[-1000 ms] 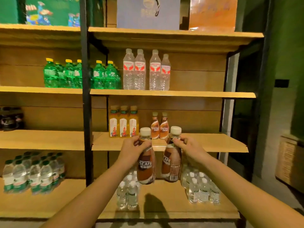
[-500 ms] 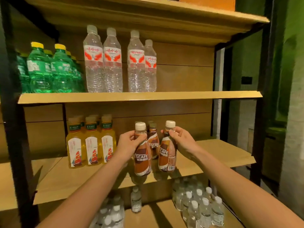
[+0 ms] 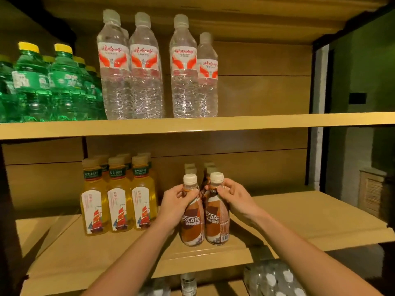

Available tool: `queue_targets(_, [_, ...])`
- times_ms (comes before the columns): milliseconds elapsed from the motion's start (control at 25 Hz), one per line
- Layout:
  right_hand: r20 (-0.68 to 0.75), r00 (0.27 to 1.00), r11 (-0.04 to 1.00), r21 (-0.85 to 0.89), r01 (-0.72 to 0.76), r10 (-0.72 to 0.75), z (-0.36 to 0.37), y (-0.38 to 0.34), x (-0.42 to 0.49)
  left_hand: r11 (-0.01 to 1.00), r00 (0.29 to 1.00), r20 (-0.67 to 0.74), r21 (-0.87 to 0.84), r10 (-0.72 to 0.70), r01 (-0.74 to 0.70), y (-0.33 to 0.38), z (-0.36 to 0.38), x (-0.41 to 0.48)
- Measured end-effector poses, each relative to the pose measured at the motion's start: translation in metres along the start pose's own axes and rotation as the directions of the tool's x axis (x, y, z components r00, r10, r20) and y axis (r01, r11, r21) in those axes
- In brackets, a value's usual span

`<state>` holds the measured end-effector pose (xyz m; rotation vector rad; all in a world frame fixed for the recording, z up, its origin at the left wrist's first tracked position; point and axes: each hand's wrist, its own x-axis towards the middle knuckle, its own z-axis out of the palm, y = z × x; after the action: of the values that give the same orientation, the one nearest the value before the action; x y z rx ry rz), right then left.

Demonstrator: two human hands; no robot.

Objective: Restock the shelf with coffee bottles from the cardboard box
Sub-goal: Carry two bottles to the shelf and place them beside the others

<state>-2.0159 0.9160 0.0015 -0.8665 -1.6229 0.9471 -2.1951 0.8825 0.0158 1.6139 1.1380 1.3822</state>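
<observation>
Head view: left hand (image 3: 175,205) grasps one Nescafe coffee bottle (image 3: 192,221) at the neck. Right hand (image 3: 236,198) grasps a second coffee bottle (image 3: 217,218); both stand upright, side by side on the middle shelf (image 3: 299,221).

We see through one head camera, standing close before the shelving (image 3: 263,92) and facing straight into it, tilted slightly down. The upper board (image 3: 256,122) lies edge-on near eye level; the lower board (image 3: 299,212) shows from above. Our left arm (image 3: 132,257) runs in from 7 o'clock, our right arm (image 3: 299,259) from 5, both reaching the coffee bottles (image 3: 192,223) just below centre. Water bottles (image 3: 147,82) stand at 12 o'clock, a wall (image 3: 363,60) at 3.
</observation>
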Motion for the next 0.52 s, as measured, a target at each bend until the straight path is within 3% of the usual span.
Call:
queue_targets(160, [0.071,0.997,0.999,0.037,0.012,-0.015,-0.004,0.011,0.005,0.999,0.999,-0.03,-0.003,0.032,-0.032,-0.012,0.007,0.005])
queue_targets(360, [0.06,0.998,0.99,-0.135,0.034,-0.026,-0.006,0.011,-0.002,0.998,0.994,-0.081,-0.001,0.067,-0.067,-0.019,0.014,-0.005])
queue_targets(440, [-0.124,0.992,0.976,-0.215,-0.041,0.014,0.0,0.016,-0.016,0.99,0.991,-0.118,0.134,0.068,-0.052,-0.038,0.01,-0.014])
queue_targets(520, [-0.257,0.966,0.874,-0.46,-0.157,0.038,0.011,0.03,-0.038,0.884,0.99,-0.118,0.468,0.078,-0.014,-0.064,0.006,-0.026])
